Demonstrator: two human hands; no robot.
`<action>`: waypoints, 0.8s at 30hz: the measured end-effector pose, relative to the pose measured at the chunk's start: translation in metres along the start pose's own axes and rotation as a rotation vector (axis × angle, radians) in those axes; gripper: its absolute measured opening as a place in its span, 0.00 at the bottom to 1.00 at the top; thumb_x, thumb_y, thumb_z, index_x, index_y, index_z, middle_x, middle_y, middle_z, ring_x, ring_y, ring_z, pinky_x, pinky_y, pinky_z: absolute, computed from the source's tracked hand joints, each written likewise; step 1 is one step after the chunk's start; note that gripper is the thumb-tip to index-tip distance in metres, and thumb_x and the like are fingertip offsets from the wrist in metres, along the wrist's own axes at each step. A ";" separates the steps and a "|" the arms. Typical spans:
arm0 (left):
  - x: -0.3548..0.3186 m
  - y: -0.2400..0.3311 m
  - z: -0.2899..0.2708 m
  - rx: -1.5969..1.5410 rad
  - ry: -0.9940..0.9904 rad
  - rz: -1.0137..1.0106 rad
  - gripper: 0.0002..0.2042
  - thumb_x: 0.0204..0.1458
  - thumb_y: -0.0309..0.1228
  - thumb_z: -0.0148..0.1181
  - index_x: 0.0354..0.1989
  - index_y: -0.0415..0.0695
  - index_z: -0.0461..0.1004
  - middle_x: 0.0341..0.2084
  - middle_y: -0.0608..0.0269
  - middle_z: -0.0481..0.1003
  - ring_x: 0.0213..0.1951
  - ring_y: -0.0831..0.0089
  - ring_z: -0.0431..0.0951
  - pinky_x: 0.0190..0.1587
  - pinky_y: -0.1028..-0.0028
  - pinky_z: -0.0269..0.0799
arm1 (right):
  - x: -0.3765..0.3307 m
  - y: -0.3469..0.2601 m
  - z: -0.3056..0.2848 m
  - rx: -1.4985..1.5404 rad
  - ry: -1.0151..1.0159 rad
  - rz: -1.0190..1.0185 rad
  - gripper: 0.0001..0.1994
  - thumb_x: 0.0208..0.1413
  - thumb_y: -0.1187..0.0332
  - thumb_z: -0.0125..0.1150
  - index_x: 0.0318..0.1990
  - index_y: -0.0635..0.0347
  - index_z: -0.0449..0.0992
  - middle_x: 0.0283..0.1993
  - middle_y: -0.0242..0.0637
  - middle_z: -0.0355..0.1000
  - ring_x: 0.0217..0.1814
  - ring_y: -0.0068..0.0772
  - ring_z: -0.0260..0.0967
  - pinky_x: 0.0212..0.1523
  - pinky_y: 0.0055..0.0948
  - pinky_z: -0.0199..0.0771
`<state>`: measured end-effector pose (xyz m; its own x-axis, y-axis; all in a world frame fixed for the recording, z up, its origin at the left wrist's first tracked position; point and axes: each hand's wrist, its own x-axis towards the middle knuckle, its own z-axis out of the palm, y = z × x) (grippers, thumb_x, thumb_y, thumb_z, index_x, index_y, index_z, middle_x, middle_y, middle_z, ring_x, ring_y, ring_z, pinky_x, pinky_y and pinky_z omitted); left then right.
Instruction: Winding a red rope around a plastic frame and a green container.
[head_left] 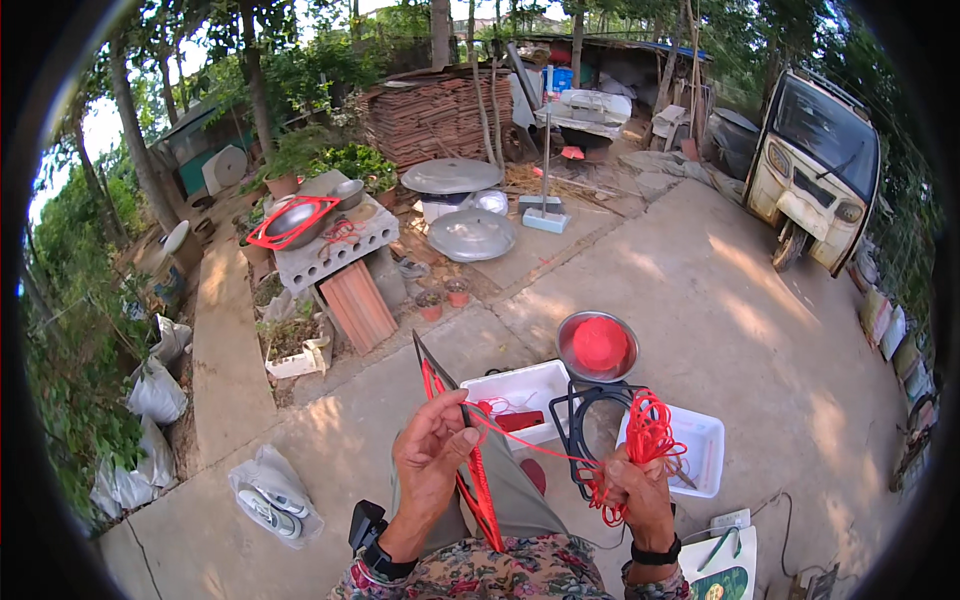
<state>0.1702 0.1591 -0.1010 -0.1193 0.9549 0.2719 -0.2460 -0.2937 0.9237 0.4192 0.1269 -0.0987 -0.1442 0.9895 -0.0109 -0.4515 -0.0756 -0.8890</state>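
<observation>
While the black frame (440,375) stands tilted over the lap, I see my left hand (430,455) curled about its lower edge, fingers closed on it where red cord (480,490) is wound down along the bar. From that frame a single red strand (530,448) runs across to my right hand (640,495), which is shut around a loose tangle of red cord (650,430) and the edge of a second black frame (590,425), held just beside the first. Directly behind the tilted frame sits a white tray (525,385) with red pieces in it; another white tray (705,450) lies past the second frame, to the right. Further behind the frame, a metal bowl (598,345) holds something red. Well behind and left of the frame, a concrete block (330,250) carries a red frame (292,222) resting on a metal basin. Left of the frame, near my elbow, a pair of shoes (270,505) lies on a plastic bag
</observation>
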 end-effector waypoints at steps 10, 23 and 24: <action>-0.031 -0.017 0.001 -0.097 -0.023 0.034 0.28 0.50 0.20 0.61 0.61 0.39 0.60 0.42 0.54 0.75 0.41 0.67 0.76 0.47 0.69 0.72 | -0.019 -0.017 -0.002 -0.219 -0.482 -0.088 0.12 0.44 0.64 0.64 0.26 0.64 0.72 0.24 0.39 0.71 0.24 0.28 0.68 0.28 0.29 0.66; -0.041 -0.016 0.014 -0.050 0.051 0.049 0.19 0.50 0.21 0.60 0.52 0.36 0.66 0.42 0.52 0.75 0.41 0.66 0.77 0.47 0.70 0.71 | -0.008 0.021 0.149 -0.134 -1.558 0.151 0.20 0.55 0.52 0.59 0.34 0.65 0.71 0.21 0.40 0.69 0.22 0.30 0.67 0.23 0.31 0.62; -0.041 -0.017 0.014 -0.082 0.065 0.019 0.19 0.51 0.21 0.60 0.52 0.35 0.66 0.42 0.51 0.75 0.40 0.65 0.78 0.47 0.69 0.72 | -0.006 0.021 0.152 -0.160 -1.570 0.204 0.20 0.55 0.52 0.58 0.34 0.65 0.71 0.22 0.40 0.69 0.22 0.31 0.67 0.24 0.32 0.62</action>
<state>0.1932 0.1260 -0.1239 -0.1864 0.9451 0.2685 -0.3211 -0.3168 0.8925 0.2762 0.1006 -0.0478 -0.9591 -0.1471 0.2418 -0.2334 -0.0724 -0.9697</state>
